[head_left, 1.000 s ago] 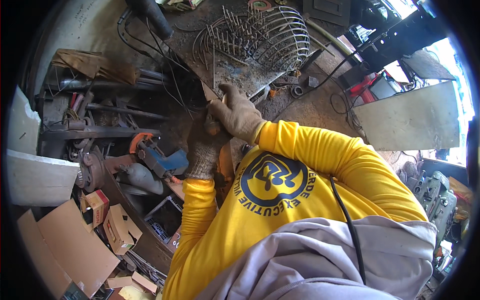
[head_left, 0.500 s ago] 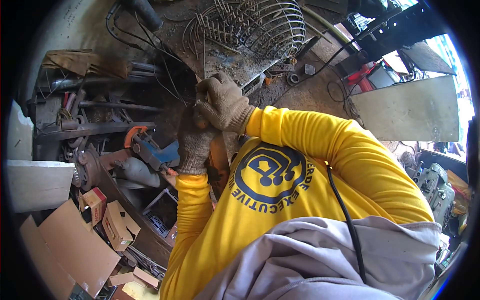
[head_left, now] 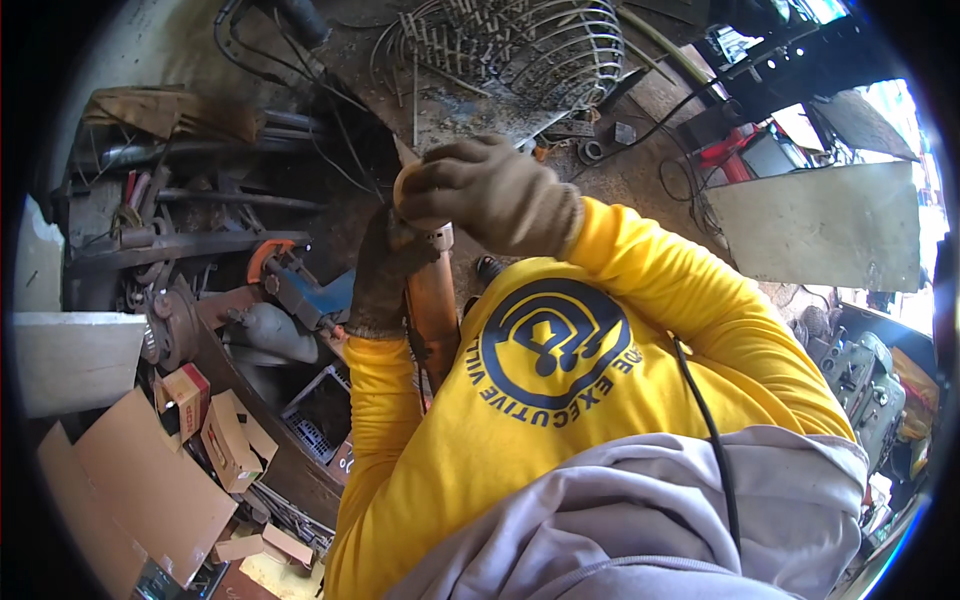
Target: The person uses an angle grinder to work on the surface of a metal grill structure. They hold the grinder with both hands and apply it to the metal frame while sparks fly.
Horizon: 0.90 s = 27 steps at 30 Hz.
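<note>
An orange angle grinder point(head_left: 434, 305) was held before a gritty worktable point(head_left: 528, 120) of metal rods point(head_left: 590, 50).
The left hand point(head_left: 380, 275) gripped it, the right hand point(head_left: 492, 195) clasped its disc point(head_left: 402, 188); cardboard point(head_left: 150, 480) lay near left.

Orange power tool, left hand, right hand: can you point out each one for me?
Orange power tool point(head_left: 433, 308): head view, on its orange casing.
Left hand point(head_left: 381, 270): head view, mid-hand, on the glove.
Right hand point(head_left: 500, 198): head view, on the gloved back of the hand.
</note>
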{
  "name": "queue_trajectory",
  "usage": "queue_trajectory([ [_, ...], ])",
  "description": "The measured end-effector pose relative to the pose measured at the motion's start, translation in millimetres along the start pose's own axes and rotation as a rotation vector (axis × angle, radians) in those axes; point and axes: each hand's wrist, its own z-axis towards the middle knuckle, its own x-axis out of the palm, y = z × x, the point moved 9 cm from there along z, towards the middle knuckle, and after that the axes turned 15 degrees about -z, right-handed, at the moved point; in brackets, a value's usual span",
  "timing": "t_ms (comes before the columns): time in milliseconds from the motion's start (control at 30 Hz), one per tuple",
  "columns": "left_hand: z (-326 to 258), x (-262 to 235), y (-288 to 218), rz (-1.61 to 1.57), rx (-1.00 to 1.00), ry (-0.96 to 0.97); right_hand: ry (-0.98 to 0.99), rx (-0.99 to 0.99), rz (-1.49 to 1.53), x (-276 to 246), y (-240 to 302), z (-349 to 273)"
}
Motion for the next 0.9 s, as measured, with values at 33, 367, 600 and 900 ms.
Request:
queue_trajectory([
  [33,0.8,4.0,-1.5,-0.018,-0.024,0.011,-0.202,-0.064,0.0,-19.8,-0.8,-3.4],
  [367,-4.2,-1.4,9.8,-0.123,-0.046,0.035,0.018,-0.179,0.069,-17.2,18.4,3.2],
  [600,-10.0,-4.8,16.5,-0.141,-0.06,0.045,0.459,0.127,0.048,-0.2,8.5,7.1],
  [900,-15.4,-10.1,17.1,-0.288,-0.091,0.093,0.11,-0.361,0.166,-5.4,33.5,16.6],
])
